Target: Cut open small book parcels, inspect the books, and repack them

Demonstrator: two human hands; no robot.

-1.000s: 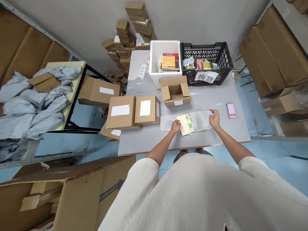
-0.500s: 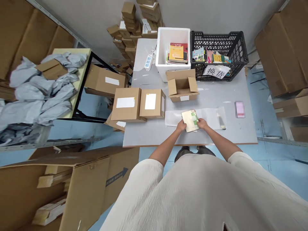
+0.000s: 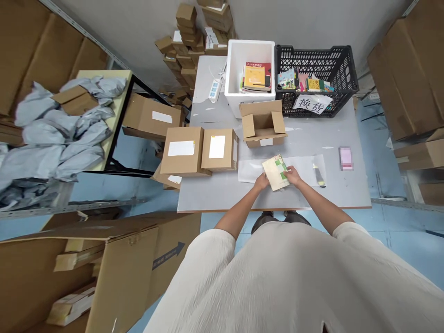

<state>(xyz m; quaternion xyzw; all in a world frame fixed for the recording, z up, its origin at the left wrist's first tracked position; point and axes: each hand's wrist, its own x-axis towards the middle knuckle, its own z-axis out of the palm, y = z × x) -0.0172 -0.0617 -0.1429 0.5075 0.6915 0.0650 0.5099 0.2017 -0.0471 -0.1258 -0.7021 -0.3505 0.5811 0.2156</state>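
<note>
A cream book [image 3: 274, 174] with green patches on its cover is held over the front of the grey table [image 3: 215, 194]. My left hand [image 3: 262, 181] grips its left edge, and my right hand [image 3: 292, 175] holds its right edge; both hands are closed on it. Beneath and around the book lies a pale translucent sheet [image 3: 249, 171]. A dark-tipped tool [image 3: 318, 175], perhaps a cutter, rests on the sheet to the right. Behind the book stands an open cardboard box [image 3: 264, 127].
Two closed boxes [image 3: 182, 155] [image 3: 218, 152] stand left. At the back are a white foam box [image 3: 249, 97] of books, a black crate [image 3: 315, 101] with books, and a power strip [image 3: 214, 90]. A pink item [image 3: 346, 158] lies right. Grey parcels [image 3: 52, 134] fill the left shelf.
The book has tilted slightly, its top edge now slanting more, and more green shows on its cover. My right hand has shifted slightly right and up.
</note>
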